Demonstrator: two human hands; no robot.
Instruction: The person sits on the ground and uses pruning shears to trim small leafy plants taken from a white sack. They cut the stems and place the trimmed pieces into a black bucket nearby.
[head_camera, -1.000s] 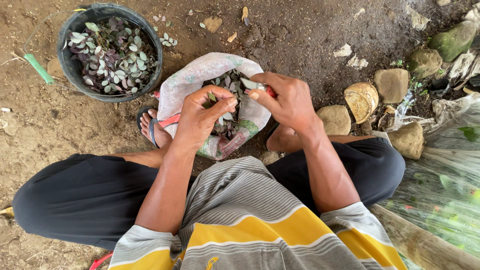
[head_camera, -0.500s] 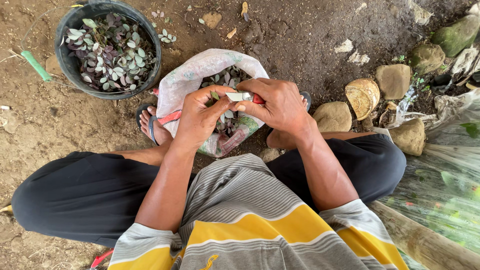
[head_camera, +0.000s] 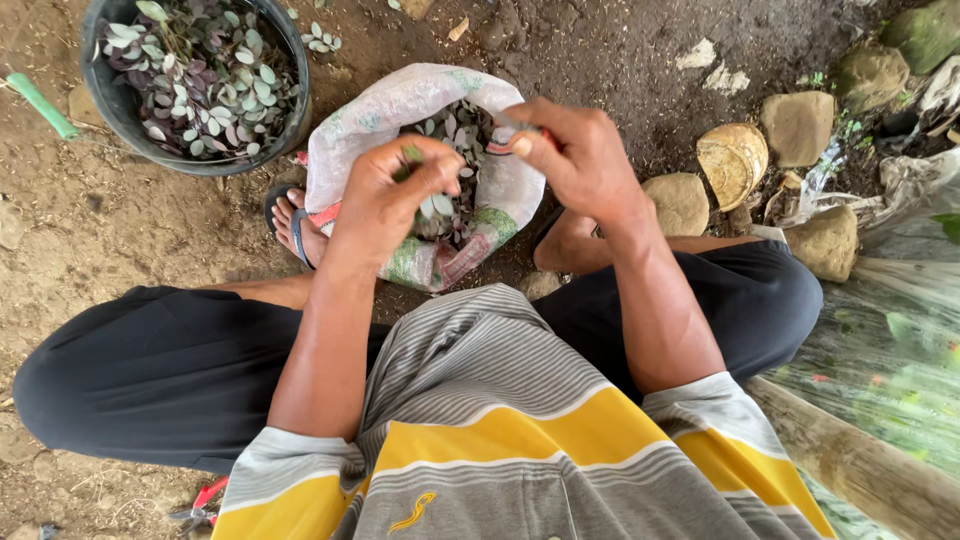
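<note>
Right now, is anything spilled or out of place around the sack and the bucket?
A few loose pale green leaves lie on the bare dirt just right of the round black bucket of leafy cuttings, outside it and outside the white plastic sack of cuttings. A green stick lies on the ground to the bucket's left. Nothing else stands out.

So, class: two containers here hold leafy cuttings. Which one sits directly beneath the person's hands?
The white plastic sack between the feet, under the left hand and right hand; the black bucket stands apart, upper left.
</note>
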